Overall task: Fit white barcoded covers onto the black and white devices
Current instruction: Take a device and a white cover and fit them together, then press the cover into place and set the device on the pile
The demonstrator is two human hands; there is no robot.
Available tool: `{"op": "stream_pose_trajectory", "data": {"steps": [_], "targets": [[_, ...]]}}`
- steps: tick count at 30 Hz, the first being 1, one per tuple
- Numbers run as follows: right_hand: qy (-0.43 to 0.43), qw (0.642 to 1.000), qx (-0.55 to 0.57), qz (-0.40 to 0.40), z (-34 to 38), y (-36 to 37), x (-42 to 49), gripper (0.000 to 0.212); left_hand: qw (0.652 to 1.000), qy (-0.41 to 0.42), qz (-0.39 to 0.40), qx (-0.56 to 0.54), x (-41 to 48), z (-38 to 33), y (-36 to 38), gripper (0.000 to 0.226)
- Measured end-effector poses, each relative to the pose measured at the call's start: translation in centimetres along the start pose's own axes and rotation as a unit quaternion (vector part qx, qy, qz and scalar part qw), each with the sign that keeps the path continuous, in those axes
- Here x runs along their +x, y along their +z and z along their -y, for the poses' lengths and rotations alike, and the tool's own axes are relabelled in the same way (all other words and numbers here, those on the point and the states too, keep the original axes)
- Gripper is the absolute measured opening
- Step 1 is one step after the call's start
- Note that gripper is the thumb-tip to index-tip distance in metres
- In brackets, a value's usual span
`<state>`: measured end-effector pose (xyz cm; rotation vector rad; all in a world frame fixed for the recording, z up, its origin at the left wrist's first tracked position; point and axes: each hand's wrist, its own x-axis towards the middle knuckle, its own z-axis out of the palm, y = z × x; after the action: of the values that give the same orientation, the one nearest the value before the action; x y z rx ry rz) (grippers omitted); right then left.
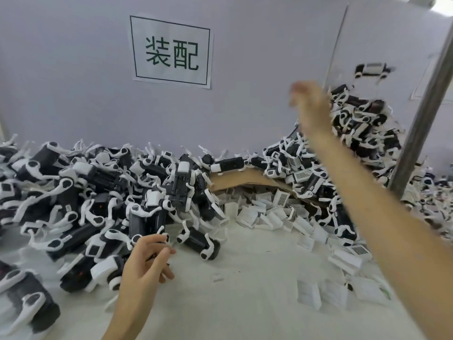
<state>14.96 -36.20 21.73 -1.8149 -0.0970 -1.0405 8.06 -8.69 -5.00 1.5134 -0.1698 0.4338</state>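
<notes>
left hand (147, 262) curled at devices (98, 192), hold unclear; right hand (310, 104) raised, blurred, fingers released; covers (267, 214) heaped under cardboard flap (235, 180)

The left hand (144, 261) is showing slim fingers, and the wrist is lying bare. The left forearm (127, 312) is running uncovered down to the bottom edge. The right hand (310, 104) is smearing into blur, so its fingers are reading only as a soft shape. The right forearm (367, 200) is showing bare along its whole length, looking slender and widening toward the lower right corner.
</notes>
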Motion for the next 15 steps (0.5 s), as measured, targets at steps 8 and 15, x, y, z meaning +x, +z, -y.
{"op": "stream_pose_trajectory", "data": {"steps": [8, 15], "targets": [[0.090, 0.919, -0.116, 0.367, -12.0, 8.6, -23.2, 0.072, 0.999, -0.008, -0.006, 0.053, -0.4, -0.6, 0.1, 0.022], [-0.025, 0.947, -0.175, 0.266, -12.4, 8.5, -24.4, 0.023, 0.998, -0.015, -0.013, 0.066, -0.7, -1.1, 0.3, 0.021]]}}
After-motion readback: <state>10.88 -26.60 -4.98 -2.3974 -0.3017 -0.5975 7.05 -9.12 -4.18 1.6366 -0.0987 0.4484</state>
